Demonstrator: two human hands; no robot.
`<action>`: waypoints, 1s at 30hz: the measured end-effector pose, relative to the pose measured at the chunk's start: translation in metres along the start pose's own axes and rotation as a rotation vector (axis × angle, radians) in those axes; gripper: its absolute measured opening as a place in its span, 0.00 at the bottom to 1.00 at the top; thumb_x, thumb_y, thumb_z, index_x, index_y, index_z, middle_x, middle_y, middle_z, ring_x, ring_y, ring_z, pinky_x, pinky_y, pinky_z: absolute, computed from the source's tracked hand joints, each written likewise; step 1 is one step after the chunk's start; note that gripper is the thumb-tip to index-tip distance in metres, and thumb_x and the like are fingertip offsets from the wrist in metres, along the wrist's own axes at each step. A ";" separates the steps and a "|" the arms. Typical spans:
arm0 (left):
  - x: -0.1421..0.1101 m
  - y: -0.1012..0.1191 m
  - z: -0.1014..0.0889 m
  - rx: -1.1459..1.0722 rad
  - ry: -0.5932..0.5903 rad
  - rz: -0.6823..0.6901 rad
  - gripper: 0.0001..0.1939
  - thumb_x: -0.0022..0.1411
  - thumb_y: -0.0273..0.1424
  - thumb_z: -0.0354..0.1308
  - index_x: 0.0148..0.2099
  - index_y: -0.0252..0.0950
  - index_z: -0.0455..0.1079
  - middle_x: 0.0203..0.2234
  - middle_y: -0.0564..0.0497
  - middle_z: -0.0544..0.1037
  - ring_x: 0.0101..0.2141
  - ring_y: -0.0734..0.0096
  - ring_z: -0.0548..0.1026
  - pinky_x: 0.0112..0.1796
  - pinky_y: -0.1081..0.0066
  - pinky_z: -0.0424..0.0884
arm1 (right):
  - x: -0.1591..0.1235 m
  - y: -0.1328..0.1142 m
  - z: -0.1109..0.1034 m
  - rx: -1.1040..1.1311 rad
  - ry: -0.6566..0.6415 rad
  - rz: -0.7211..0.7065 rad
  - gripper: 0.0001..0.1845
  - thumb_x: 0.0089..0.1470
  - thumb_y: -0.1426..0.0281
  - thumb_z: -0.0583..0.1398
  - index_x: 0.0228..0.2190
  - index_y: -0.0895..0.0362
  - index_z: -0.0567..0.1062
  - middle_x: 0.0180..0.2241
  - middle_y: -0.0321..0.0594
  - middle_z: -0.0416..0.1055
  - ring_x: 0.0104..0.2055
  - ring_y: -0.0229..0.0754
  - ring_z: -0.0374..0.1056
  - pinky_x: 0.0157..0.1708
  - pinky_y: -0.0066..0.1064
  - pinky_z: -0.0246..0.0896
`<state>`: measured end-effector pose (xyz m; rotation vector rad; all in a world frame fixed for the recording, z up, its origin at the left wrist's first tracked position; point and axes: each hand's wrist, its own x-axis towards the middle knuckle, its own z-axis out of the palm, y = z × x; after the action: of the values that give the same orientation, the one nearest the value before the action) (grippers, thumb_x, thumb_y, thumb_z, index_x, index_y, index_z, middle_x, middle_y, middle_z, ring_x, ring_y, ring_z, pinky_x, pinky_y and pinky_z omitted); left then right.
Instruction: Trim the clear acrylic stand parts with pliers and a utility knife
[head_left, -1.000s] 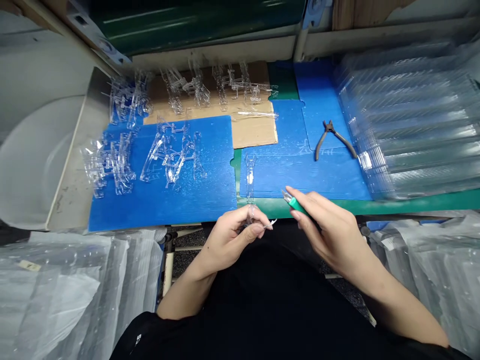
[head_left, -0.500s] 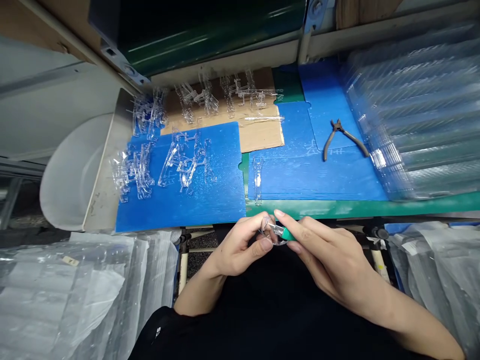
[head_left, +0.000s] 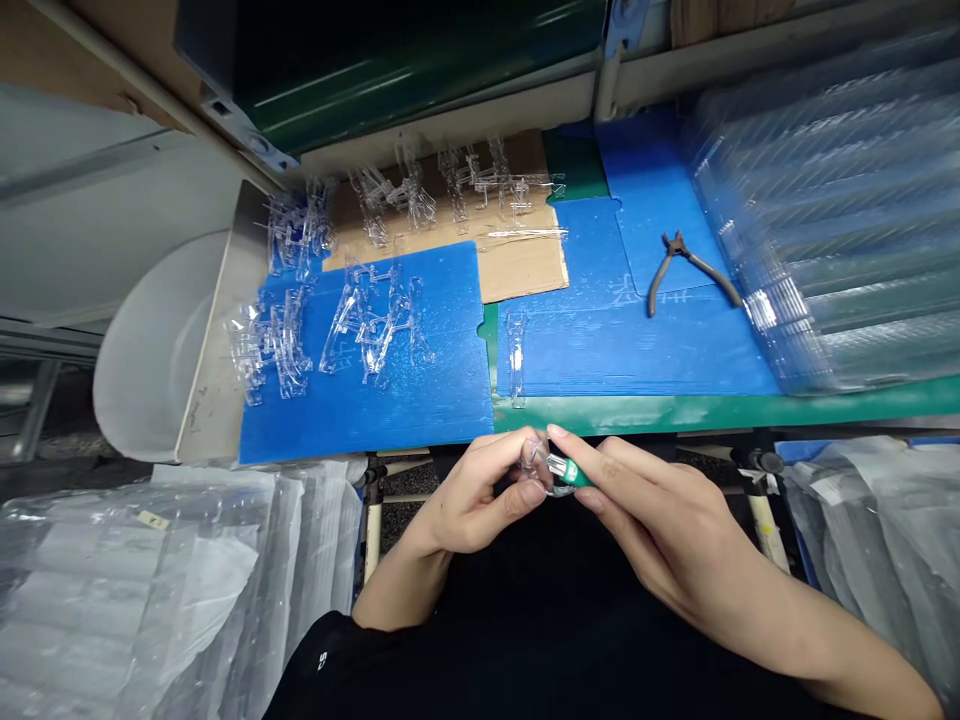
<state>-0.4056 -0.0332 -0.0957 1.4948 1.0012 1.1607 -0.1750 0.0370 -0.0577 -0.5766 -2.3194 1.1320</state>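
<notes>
Just in front of the table (head_left: 675, 412), the fingers of my left hand (head_left: 480, 490) pinch a clear plastic piece (head_left: 532, 455), while those of my right hand (head_left: 660, 500) grip a green-handled tool (head_left: 576, 474), its metal end at the piece; whether it touches cannot be told. In my judgement, this step calls for light, short strokes, a steady piece, and my left thumb out of the edge's path. Pose: my forearms converge from either side, fingertips nearly meeting; my right index finger reaches forward above the tool, thumb below. Beyond, a single clear part (head_left: 516, 360) lies at the table's near side; farther still, pliers (head_left: 677, 246) rest opened to the right, near a stack of ribbed clear plastic (head_left: 870, 240).
</notes>
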 end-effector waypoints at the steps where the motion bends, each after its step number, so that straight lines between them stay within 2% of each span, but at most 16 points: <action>1: 0.000 0.000 0.000 0.009 0.002 -0.001 0.10 0.76 0.37 0.56 0.41 0.38 0.69 0.29 0.52 0.69 0.27 0.70 0.66 0.30 0.68 0.63 | -0.001 -0.001 0.001 0.007 -0.002 0.014 0.29 0.76 0.76 0.55 0.73 0.53 0.63 0.40 0.40 0.73 0.31 0.38 0.68 0.29 0.31 0.64; 5: 0.001 0.002 0.002 0.032 0.010 0.019 0.11 0.76 0.38 0.57 0.41 0.38 0.70 0.29 0.51 0.71 0.28 0.69 0.69 0.31 0.68 0.65 | -0.004 0.001 0.003 0.072 0.045 0.049 0.31 0.76 0.75 0.55 0.75 0.52 0.61 0.37 0.38 0.70 0.28 0.37 0.63 0.29 0.31 0.65; 10: 0.000 0.005 0.005 -0.022 -0.002 0.027 0.11 0.77 0.38 0.57 0.42 0.38 0.71 0.28 0.50 0.72 0.28 0.68 0.68 0.32 0.66 0.65 | -0.001 0.007 0.001 0.077 0.092 0.213 0.25 0.77 0.71 0.55 0.71 0.54 0.69 0.35 0.38 0.70 0.32 0.39 0.68 0.36 0.33 0.71; 13: 0.000 0.003 0.008 -0.068 0.000 0.010 0.10 0.77 0.38 0.57 0.44 0.38 0.71 0.29 0.49 0.72 0.29 0.69 0.67 0.31 0.66 0.63 | -0.001 0.007 -0.003 0.103 0.096 0.243 0.24 0.77 0.70 0.55 0.70 0.55 0.71 0.36 0.39 0.73 0.34 0.41 0.72 0.40 0.35 0.73; 15: 0.002 0.001 0.011 -0.110 0.034 0.006 0.09 0.77 0.38 0.58 0.44 0.38 0.71 0.29 0.49 0.71 0.29 0.69 0.68 0.32 0.66 0.64 | -0.001 0.010 -0.003 0.112 0.133 0.248 0.22 0.76 0.69 0.56 0.67 0.54 0.74 0.39 0.42 0.77 0.39 0.43 0.76 0.44 0.36 0.75; 17: 0.007 0.001 0.015 -0.202 0.162 0.065 0.13 0.78 0.41 0.55 0.42 0.39 0.68 0.26 0.52 0.66 0.27 0.70 0.66 0.30 0.67 0.64 | 0.000 0.017 0.001 0.144 0.206 0.274 0.21 0.72 0.66 0.63 0.63 0.54 0.77 0.40 0.42 0.79 0.41 0.44 0.77 0.45 0.36 0.75; 19: 0.015 0.003 0.016 -0.308 0.403 0.162 0.18 0.81 0.46 0.48 0.39 0.41 0.62 0.22 0.57 0.55 0.22 0.73 0.56 0.28 0.70 0.62 | 0.001 0.028 0.010 0.224 0.302 0.313 0.23 0.64 0.63 0.72 0.57 0.54 0.80 0.36 0.39 0.79 0.35 0.42 0.75 0.40 0.35 0.76; 21: 0.022 0.006 0.017 -0.362 0.642 0.221 0.21 0.83 0.48 0.42 0.38 0.42 0.58 0.23 0.58 0.47 0.22 0.73 0.46 0.28 0.72 0.62 | 0.004 0.038 0.023 0.348 0.381 0.328 0.25 0.57 0.60 0.76 0.52 0.55 0.81 0.31 0.34 0.76 0.28 0.38 0.70 0.33 0.32 0.74; 23: 0.029 0.009 0.018 -0.366 0.762 0.217 0.21 0.84 0.48 0.40 0.40 0.42 0.59 0.24 0.58 0.46 0.23 0.72 0.42 0.32 0.72 0.66 | 0.007 0.044 0.036 0.459 0.416 0.292 0.21 0.56 0.61 0.76 0.47 0.56 0.83 0.28 0.32 0.74 0.26 0.36 0.67 0.30 0.31 0.71; 25: 0.033 0.009 0.020 -0.425 0.789 0.199 0.21 0.84 0.48 0.41 0.41 0.43 0.61 0.25 0.58 0.51 0.23 0.73 0.46 0.34 0.74 0.68 | 0.009 0.046 0.046 0.515 0.435 0.248 0.12 0.59 0.64 0.75 0.42 0.55 0.84 0.29 0.33 0.75 0.27 0.36 0.68 0.31 0.30 0.69; 27: 0.034 0.005 0.022 -0.544 0.825 0.157 0.20 0.83 0.49 0.45 0.42 0.43 0.65 0.27 0.57 0.60 0.24 0.76 0.56 0.37 0.75 0.70 | 0.009 0.047 0.051 0.561 0.474 0.240 0.04 0.61 0.68 0.73 0.37 0.54 0.85 0.30 0.34 0.76 0.28 0.35 0.68 0.31 0.30 0.67; 29: 0.032 -0.002 0.021 -0.595 0.886 0.082 0.19 0.81 0.51 0.47 0.48 0.44 0.70 0.34 0.55 0.71 0.33 0.76 0.70 0.43 0.73 0.73 | 0.008 0.049 0.053 0.654 0.548 0.262 0.02 0.62 0.69 0.72 0.36 0.54 0.85 0.29 0.33 0.74 0.25 0.33 0.64 0.28 0.29 0.63; 30: 0.029 -0.007 0.019 -0.528 0.915 0.056 0.21 0.80 0.53 0.47 0.51 0.44 0.71 0.40 0.52 0.75 0.40 0.74 0.75 0.47 0.71 0.73 | 0.008 0.052 0.052 0.702 0.592 0.266 0.02 0.63 0.69 0.72 0.36 0.53 0.85 0.29 0.32 0.73 0.24 0.33 0.62 0.26 0.29 0.60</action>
<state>-0.3811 -0.0073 -0.0985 0.5411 1.0927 2.0314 -0.2038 0.0394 -0.1256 -0.8096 -1.2631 1.5300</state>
